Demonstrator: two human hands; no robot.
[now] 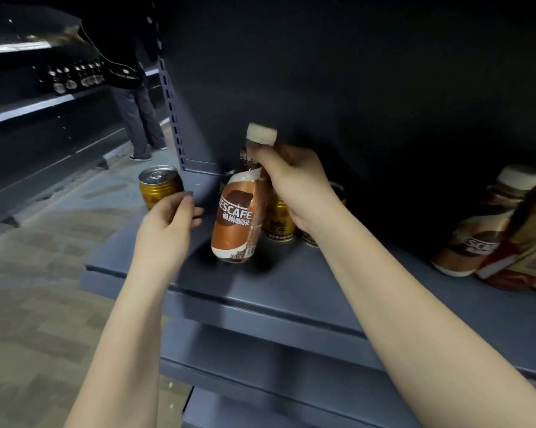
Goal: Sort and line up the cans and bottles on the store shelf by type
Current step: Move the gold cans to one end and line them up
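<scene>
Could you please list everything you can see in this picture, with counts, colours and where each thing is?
Held coffee bottle: one, brown and white label, pale cap, tilted, near the left end of the shelf.
Held can: one, gold, silver top, off the shelf's left end.
Shelf cans: at least two, gold, standing behind the held bottle.
Right bottles: at least two, one brown and white, one red and tan, leaning together at the right.
Shelf: blue-grey, with a lower tier below.
Far shelves: dark, left, with small dark bottles.
Bystander: one, dark clothes, standing in the aisle.
Left hand: grips the held can.
Right hand: grips the held bottle's neck.
</scene>
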